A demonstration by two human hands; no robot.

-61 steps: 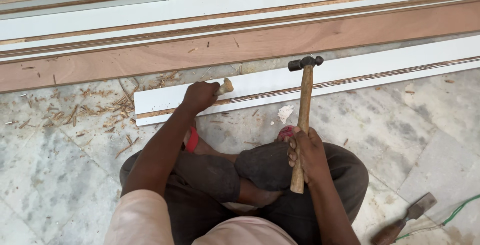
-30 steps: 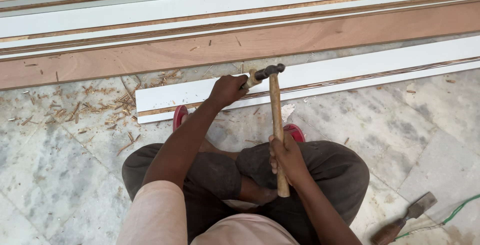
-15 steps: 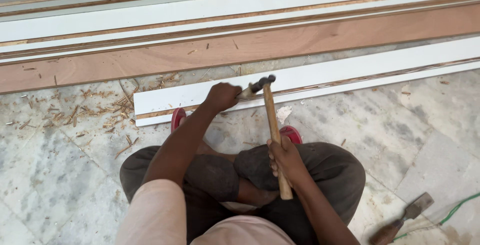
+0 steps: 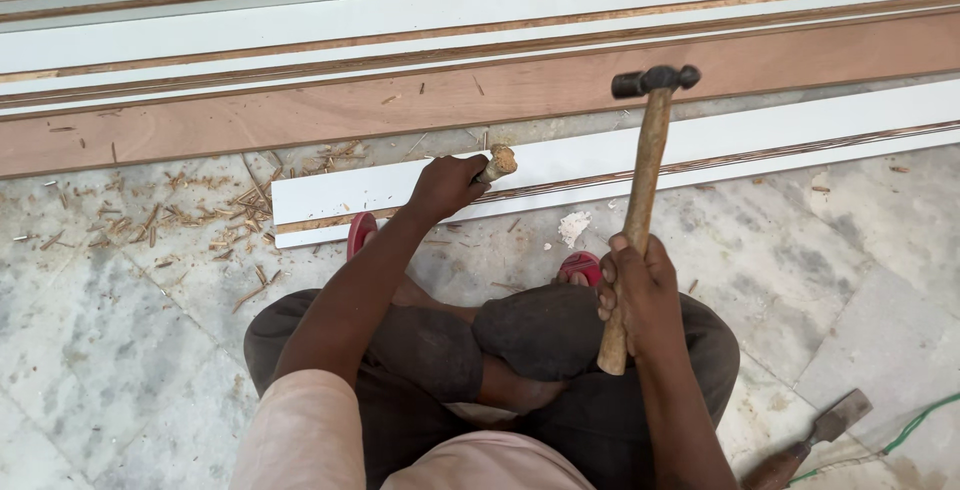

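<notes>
Fingers (image 4: 447, 193) of the left hand (image 4: 442, 187) are curling shut around a short wooden-handled chisel (image 4: 496, 163), whose frayed pale butt is poking out just beyond the thumb, tilted up and to the right. Directly under those fingers, a long white-faced plywood strip with a brown layered edge (image 4: 600, 165) is lying flat on the grey marble floor (image 4: 120, 290), and the chisel's working end is hidden behind the hand. Right of them, the right hand (image 4: 640, 290) is wrapping its fingers (image 4: 612, 285) tightly around the lower shaft of a hammer with a worn wooden handle and black steel head (image 4: 645, 185), the head standing well above the strip. Wood splinters (image 4: 190, 215) are lying scattered left of the left fingers.
</notes>
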